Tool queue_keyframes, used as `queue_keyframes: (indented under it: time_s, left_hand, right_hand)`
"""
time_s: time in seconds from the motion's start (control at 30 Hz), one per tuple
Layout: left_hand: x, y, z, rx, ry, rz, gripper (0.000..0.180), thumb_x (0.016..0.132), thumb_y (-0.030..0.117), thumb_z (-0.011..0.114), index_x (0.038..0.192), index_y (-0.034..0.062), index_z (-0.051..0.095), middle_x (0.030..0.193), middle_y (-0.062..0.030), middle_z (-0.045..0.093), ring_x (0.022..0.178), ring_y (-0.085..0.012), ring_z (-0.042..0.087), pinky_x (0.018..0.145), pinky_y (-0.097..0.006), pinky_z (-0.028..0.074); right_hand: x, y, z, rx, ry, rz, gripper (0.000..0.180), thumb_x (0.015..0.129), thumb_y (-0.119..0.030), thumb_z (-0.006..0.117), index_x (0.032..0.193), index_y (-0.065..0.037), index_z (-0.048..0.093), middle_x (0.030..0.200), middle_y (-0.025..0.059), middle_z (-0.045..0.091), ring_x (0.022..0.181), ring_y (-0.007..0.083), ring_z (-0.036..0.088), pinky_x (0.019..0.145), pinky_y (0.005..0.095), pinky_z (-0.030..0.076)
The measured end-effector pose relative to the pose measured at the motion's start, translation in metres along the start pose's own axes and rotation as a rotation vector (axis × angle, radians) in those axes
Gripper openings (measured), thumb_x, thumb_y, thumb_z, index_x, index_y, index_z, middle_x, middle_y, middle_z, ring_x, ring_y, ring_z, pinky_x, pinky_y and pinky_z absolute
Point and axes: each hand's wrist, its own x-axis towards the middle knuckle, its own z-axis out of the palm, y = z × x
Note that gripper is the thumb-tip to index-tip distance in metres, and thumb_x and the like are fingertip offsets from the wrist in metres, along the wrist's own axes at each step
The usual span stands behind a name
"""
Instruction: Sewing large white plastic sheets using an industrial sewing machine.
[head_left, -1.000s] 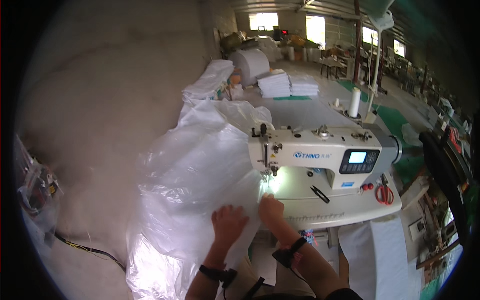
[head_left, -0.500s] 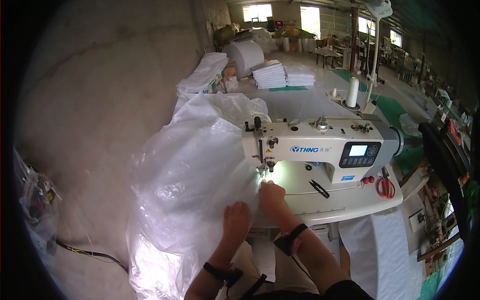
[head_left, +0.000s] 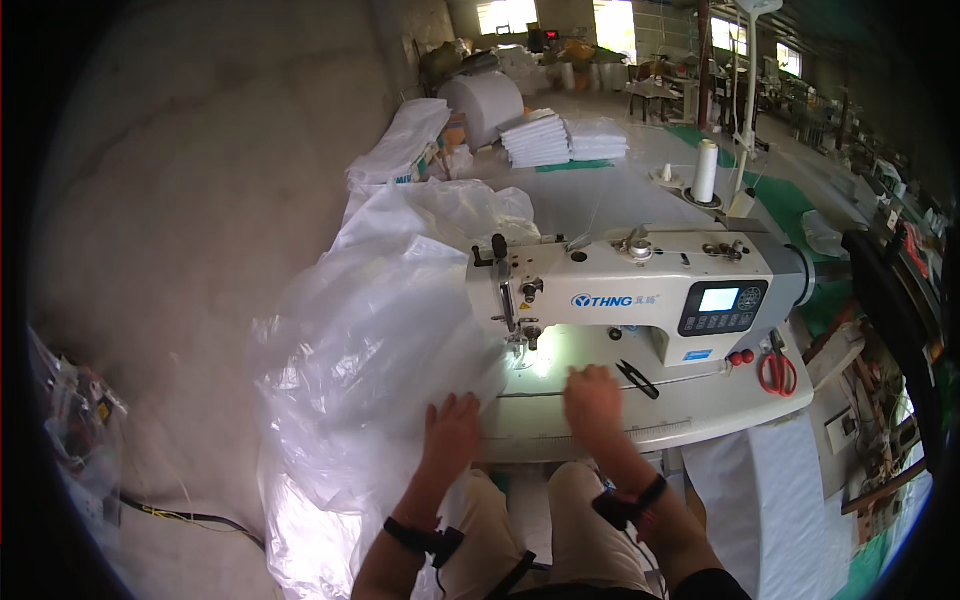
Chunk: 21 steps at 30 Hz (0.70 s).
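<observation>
A large sheet of shiny white plastic material spreads in loose folds over the left side, up to the needle area of a white sewing machine. My left hand lies at the sheet's near right edge, fingers stretched and slightly apart. Over the lit machine bed is my right hand, its fingers curled together; whether anything is in them is hidden. Black thread snips rest on the bed just right of that hand. The presser foot stands left of it, beside the sheet's edge.
Red-handled scissors lie at the bed's right end. A white thread cone stands behind the machine. Farther back are stacked white sheets and a big white roll. A bare wall runs along the left.
My right hand has moved right, away from the needle toward the snips. My left hand has shifted slightly left, and the sheet's edge has drawn left from the bed.
</observation>
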Motion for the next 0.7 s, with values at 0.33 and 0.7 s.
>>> queue_keyframes:
  time_s: [0.33, 0.7]
  left_hand:
    - [0.049, -0.038, 0.011, -0.168, 0.005, -0.022, 0.032, 0.083, 0.004, 0.047, 0.114, 0.0028, 0.055, 0.125, -0.0130, 0.053, 0.121, -0.0327, 0.045, 0.102, -0.047, 0.033]
    - [0.054, -0.070, 0.029, -0.242, 0.268, -0.293, 0.027, 0.086, 0.022, 0.051, 0.102, 0.0025, 0.061, 0.112, -0.0144, 0.060, 0.107, -0.0318, 0.054, 0.097, -0.045, 0.036]
  right_hand:
    - [-0.025, 0.084, -0.023, -0.337, 0.039, 0.109, 0.019, 0.074, -0.009, 0.055, 0.092, -0.002, 0.056, 0.090, 0.0102, 0.052, 0.090, 0.0269, 0.050, 0.074, 0.0385, 0.038]
    - [-0.019, 0.032, -0.013, 0.154, -0.207, 0.140, 0.015, 0.081, -0.010, 0.053, 0.091, 0.001, 0.052, 0.089, 0.0205, 0.057, 0.080, 0.0351, 0.062, 0.070, 0.0450, 0.051]
